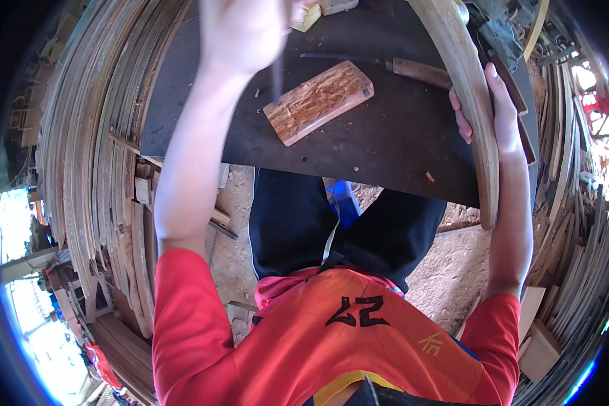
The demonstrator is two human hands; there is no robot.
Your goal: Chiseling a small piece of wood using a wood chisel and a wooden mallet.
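Observation:
My right hand (504, 111) wraps round a long, curved piece of pale wood (479, 128), its fingers showing on the left side. The wood slants over the right part of a dark tabletop (386, 152). My left hand (242, 34) is raised over the far left part, blurred and cut off by the upper edge. It looks closed, and a dark, narrow rod-like thing (277, 80) points down beside it. Under that lies a reddish-brown wooden block (321, 101) with a rough, gouged top and a small hole near one end.
A tool with a wooden handle (421, 72) and thin dark blade lies behind the block. A yellowish block (307, 17) sits at the far edge. Long wooden strips (101, 135) are stacked at the left, and more timber (575, 271) at the right. Wood chips (430, 177) dot the tabletop.

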